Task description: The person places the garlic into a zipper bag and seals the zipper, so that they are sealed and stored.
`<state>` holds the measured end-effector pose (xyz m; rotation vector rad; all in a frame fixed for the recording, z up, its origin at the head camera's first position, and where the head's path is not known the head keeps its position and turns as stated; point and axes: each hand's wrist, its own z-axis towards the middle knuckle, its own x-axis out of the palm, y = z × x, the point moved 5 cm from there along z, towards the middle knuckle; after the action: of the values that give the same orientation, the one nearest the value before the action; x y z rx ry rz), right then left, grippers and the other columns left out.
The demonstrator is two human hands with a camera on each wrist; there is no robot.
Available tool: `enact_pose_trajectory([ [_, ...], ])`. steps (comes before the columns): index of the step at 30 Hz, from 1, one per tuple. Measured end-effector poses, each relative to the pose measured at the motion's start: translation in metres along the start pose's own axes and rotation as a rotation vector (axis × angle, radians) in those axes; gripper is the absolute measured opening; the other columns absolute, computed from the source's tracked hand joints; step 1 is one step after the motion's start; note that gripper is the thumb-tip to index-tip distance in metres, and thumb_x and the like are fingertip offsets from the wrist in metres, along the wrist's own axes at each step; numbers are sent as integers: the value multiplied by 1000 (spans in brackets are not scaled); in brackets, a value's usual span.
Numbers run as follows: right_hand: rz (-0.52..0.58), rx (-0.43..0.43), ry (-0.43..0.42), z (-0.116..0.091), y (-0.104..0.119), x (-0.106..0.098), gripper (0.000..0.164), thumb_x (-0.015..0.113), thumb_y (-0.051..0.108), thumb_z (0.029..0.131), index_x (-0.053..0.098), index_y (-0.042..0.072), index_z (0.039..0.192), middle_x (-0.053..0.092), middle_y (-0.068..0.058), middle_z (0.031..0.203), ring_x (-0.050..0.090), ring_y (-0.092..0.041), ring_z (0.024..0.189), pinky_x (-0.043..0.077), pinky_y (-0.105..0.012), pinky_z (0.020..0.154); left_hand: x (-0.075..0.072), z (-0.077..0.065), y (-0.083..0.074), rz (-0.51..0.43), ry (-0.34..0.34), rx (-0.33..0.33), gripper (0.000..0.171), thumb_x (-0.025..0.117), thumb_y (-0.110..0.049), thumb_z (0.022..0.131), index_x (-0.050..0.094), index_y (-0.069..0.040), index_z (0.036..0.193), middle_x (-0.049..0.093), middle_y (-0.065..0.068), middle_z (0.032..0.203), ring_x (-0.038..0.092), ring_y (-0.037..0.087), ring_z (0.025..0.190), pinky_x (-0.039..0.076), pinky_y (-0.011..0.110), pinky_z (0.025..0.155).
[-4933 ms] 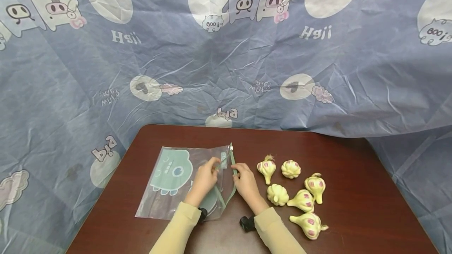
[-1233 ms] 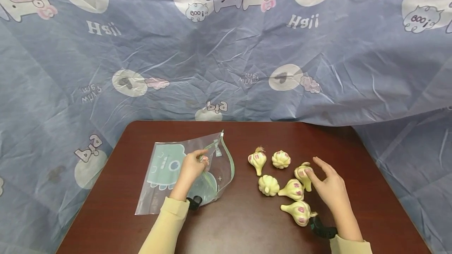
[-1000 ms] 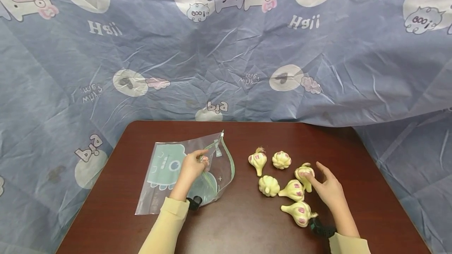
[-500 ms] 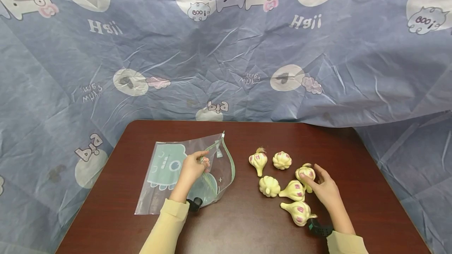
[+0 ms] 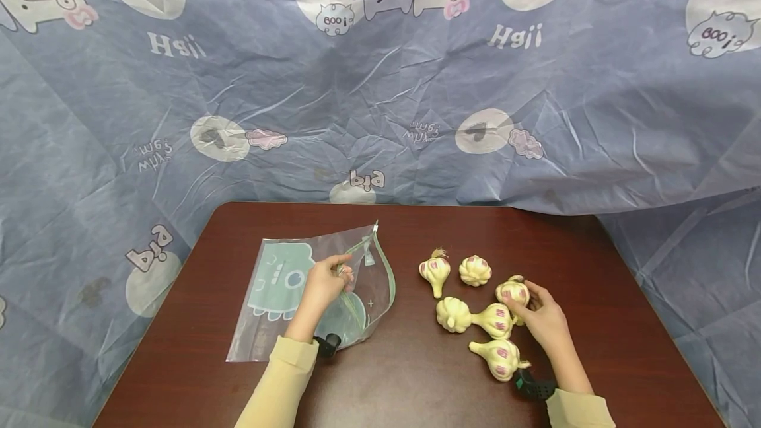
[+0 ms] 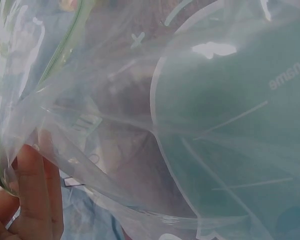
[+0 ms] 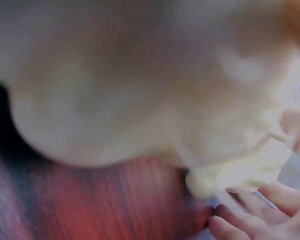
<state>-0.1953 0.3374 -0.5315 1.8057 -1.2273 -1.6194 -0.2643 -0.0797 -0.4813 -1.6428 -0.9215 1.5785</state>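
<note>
My left hand (image 5: 324, 281) pinches the near lip of a clear zip bag (image 5: 370, 296) with a green dinosaur-like print. The bag lies on its side, and its green-edged mouth gapes to the right. In the left wrist view, fingers (image 6: 34, 195) hold the clear film beside the green zip strip. My right hand (image 5: 545, 322) grips the rightmost garlic bulb (image 5: 512, 291), thumb in front and fingers behind. Touching that bulb is another garlic bulb (image 5: 495, 320). The right wrist view is mostly filled by a blurred pale bulb (image 7: 115, 100), with fingertips at lower right.
More garlic bulbs lie nearby: one with dry roots (image 5: 435, 272), a round one (image 5: 475, 271), a knobbly one (image 5: 454, 314) and one near my right wrist (image 5: 501, 358). The dark brown table (image 5: 410, 388) ends at a hanging blue patterned cloth (image 5: 357, 117).
My right hand has left the bag and closed round the rightmost garlic bulb. The neighbouring bulbs have shifted slightly left. My left hand still holds the bag, whose mouth is wider than at first.
</note>
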Motion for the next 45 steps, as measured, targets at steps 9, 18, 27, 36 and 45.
enact_pose_trajectory([
  [9, 22, -34, -18, 2, 2, 2, 94, 70, 37, 91, 14, -3, 155, 25, -30, 157, 24, -44, 146, 27, -51, 118, 0, -1, 0, -30, 2, -9, 38, 68, 3, 86, 68, -3, 123, 73, 10, 89, 61, 10, 66, 49, 23, 60],
  [18, 141, -57, -3, 12, 11, 9, 107, 73, 26, 90, -7, 0, 156, 16, -28, 161, 15, -39, 150, 22, -47, 120, -2, -1, -3, -31, -1, 6, 38, 69, 4, 85, 68, -2, 123, 73, 12, 89, 63, 9, 60, 50, 23, 58],
  [27, 112, -38, -10, 13, 11, 11, 104, 73, 31, 90, 0, -2, 156, 23, -28, 159, 21, -40, 148, 27, -48, 118, 0, -2, 0, -40, 11, -5, 39, 68, 4, 85, 67, -2, 124, 73, 11, 89, 63, 9, 59, 49, 22, 58],
  [36, 59, -26, -35, 10, 11, 12, 93, 72, 32, 91, 14, -3, 155, 31, -28, 155, 26, -40, 147, 30, -46, 117, 1, -3, 2, -34, 6, -6, 37, 68, 3, 86, 68, -3, 123, 72, 10, 88, 58, 8, 63, 48, 22, 60],
  [45, 4, -26, -138, 4, 9, 6, 74, 73, 36, 89, 39, 1, 145, 48, -25, 143, 46, -39, 135, 32, 0, 75, 0, -4, 1, -34, 5, -1, 37, 68, 3, 87, 68, -3, 123, 73, 11, 90, 56, 7, 60, 46, 24, 58],
])
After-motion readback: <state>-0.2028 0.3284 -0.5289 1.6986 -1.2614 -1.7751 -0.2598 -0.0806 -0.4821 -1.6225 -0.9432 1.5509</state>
